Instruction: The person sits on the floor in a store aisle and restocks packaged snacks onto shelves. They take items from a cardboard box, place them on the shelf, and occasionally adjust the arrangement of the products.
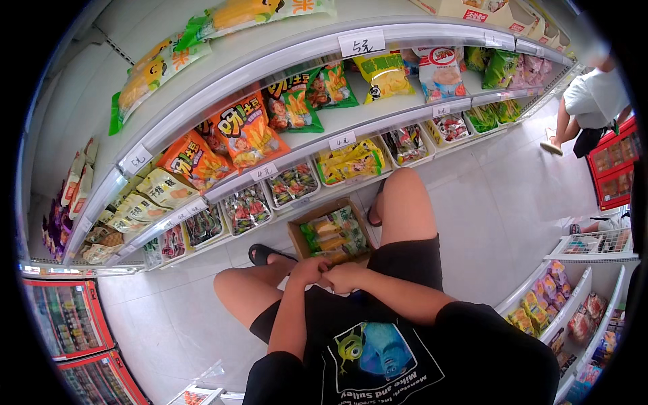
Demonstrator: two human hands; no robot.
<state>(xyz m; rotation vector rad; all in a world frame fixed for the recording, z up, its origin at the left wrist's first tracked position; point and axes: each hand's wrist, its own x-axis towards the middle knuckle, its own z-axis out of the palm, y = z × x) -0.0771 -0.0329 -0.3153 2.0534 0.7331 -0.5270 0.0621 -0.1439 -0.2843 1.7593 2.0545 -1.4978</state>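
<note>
Both hands meet in front of my lap, fingers curled and touching. My left hand [309,271] lies against the fingertips of my right hand [345,277]. Whether anything small is pinched between them cannot be made out. Just beyond the hands, an open cardboard box [295,242] rests on the tiled floor between my knees. Inside it lie several clear-and-green bags of corn-shaped snacks [334,234]. Similar corn snack bags [248,17] lie on the upper shelf.
A curved shelf [324,129] with handwritten price tags holds orange chip bags [248,131], green chip bags [293,106] and trays of wrapped sweets [247,207]. Red-framed cabinets [71,319] stand at left. Another person [592,96] is at far right, above a snack rack [541,309].
</note>
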